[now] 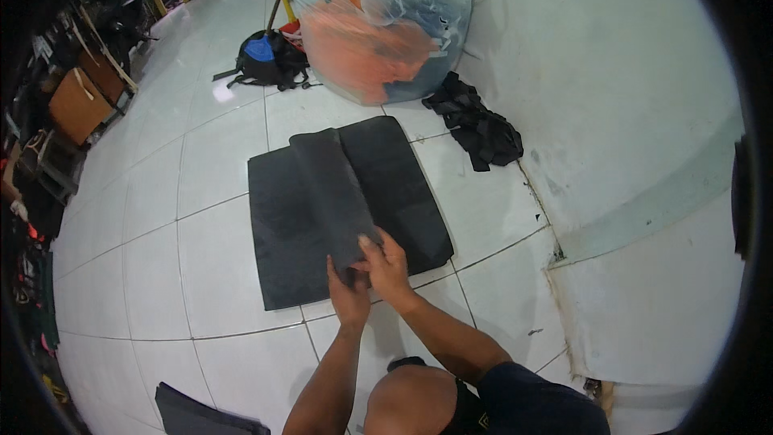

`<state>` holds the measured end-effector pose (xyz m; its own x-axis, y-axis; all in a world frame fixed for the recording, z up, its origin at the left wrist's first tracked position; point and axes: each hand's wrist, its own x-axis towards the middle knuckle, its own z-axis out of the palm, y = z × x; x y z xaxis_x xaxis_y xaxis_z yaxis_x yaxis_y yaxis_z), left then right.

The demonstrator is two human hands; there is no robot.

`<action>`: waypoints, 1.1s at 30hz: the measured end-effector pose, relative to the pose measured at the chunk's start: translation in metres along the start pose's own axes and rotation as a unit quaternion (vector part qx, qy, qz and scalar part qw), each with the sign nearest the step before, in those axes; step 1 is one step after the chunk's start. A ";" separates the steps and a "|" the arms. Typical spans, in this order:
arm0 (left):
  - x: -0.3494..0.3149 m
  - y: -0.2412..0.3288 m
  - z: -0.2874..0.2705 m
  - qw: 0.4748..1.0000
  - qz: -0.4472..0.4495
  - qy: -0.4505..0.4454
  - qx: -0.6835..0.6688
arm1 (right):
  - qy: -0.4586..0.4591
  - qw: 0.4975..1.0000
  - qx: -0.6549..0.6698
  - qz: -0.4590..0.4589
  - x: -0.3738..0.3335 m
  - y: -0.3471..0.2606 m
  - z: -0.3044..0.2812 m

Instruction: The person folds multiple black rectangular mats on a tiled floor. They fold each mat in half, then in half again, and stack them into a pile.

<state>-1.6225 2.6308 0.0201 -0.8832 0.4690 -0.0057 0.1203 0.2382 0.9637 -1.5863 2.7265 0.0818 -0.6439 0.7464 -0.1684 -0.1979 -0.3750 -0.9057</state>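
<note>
A stack of flat black sheets (403,185), fabric or thin foam by its look, lies on the floor before me. Along its middle runs a narrow folded black piece (326,169), its near end lifted slightly. My right hand (386,270) pinches that near end from the right side, thumb on top. On the left, my left hand (349,300) grips the same end lower down, with some fingers hidden beneath it. Whether the folded piece is separate from the sheet under it I cannot tell.
White tiles (217,250) surround the stack. Beyond it stand a large clear bag (378,40) of orange and grey material and a black backpack (270,60). Crumpled black cloth (475,125) lies by the right wall. Another black sheet (201,415) is at lower left.
</note>
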 end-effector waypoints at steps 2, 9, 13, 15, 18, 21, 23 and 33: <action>0.005 0.001 0.002 0.992 -0.037 -0.021 0.117 | 0.041 0.999 0.017 0.001 -0.005 0.010 -0.030; 0.015 -0.007 0.002 0.917 -0.002 -0.166 0.364 | 0.167 0.978 0.035 0.123 0.004 0.033 -0.126; 0.020 -0.008 0.002 0.894 0.009 -0.193 0.404 | 0.142 0.958 -0.080 0.236 0.026 0.006 -0.139; 0.023 -0.009 0.000 0.893 0.023 -0.200 0.402 | 0.061 0.921 -0.332 0.194 0.033 -0.005 -0.142; 0.023 -0.012 -0.002 0.908 0.022 -0.186 0.374 | 0.085 0.882 -0.454 0.093 0.035 0.000 -0.145; 0.020 -0.018 -0.002 0.927 0.021 -0.143 0.347 | 0.163 0.890 -0.421 0.070 0.032 0.025 -0.150; 0.018 -0.022 -0.001 0.930 0.050 -0.128 0.341 | 0.189 0.918 -0.346 0.042 0.033 0.041 -0.156; 0.014 -0.013 0.003 0.889 0.057 -0.209 0.404 | 0.208 0.932 -0.294 0.051 0.026 0.041 -0.188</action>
<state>-1.6347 2.6365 0.0064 -0.6186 0.7644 -0.1817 0.6340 0.6222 0.4593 -1.4720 2.8339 -0.0325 -0.2701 0.9180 -0.2904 0.3656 -0.1813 -0.9130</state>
